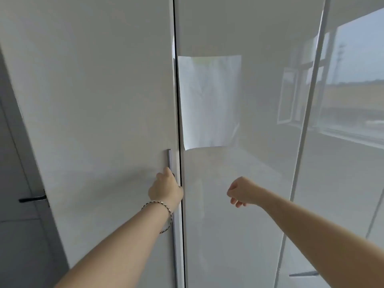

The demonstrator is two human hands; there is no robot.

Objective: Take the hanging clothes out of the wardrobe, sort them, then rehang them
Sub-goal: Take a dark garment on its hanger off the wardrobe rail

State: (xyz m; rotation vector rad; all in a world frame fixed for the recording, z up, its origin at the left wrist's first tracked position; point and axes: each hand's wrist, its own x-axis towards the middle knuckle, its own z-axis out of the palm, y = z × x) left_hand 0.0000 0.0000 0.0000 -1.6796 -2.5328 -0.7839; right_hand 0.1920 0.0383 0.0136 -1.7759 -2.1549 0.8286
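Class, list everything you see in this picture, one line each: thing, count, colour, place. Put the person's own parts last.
wardrobe doors: three, glossy white, side by side across the view
bar handle: one, silver-grey, upright at the right edge of the left door
pale rectangle: one, whitish, on the middle door; sheet or reflection, cannot tell
window reflection: one, blue and tan, on the right door
room door: one, grey, far left
lever handle: one, dark, on the room door
bracelet: one, silver and dark, on the left wrist
left hand: one, grips the bar handle
right hand: one, fingers loosely curled, holds nothing, in front of the middle door
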